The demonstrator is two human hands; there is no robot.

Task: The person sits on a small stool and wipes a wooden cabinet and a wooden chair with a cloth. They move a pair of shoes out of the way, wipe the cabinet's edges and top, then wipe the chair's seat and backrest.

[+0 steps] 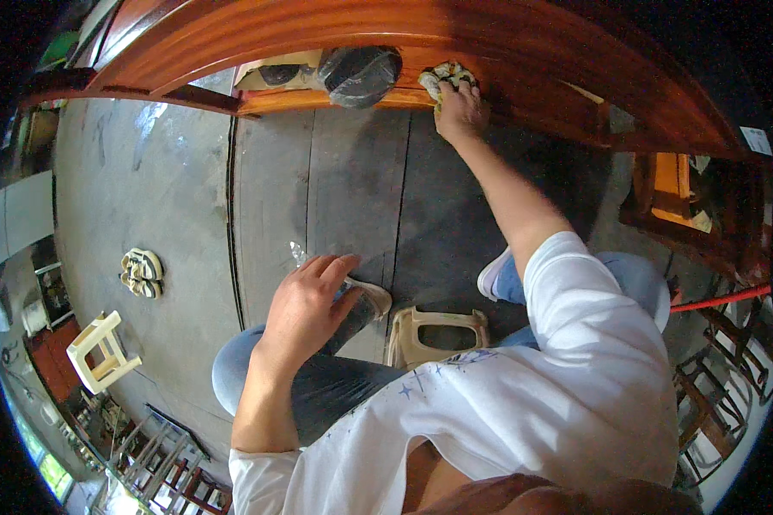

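My right hand (462, 111) presses a crumpled, patterned cloth (439, 78) against the lower board of a long reddish-brown wooden piece of furniture (386, 19). Left of the cloth, a dark bundle wrapped in clear plastic (359, 74) sits on the same lower board, beside some brown cardboard (306, 61). My left hand (312, 302) hangs over my left knee with its fingers loosely bent and apart, holding nothing. Part of the furniture's lower edge on the right lies in deep shadow.
A beige plastic stool (396, 335) stands between my legs. On the floor at left are a pair of shoes (143, 273) and a cream plastic stool (93, 354). Wooden furniture with an orange panel (670, 187) is at right, above a red hose or cord (721, 299) and dark chair frames (702, 399).
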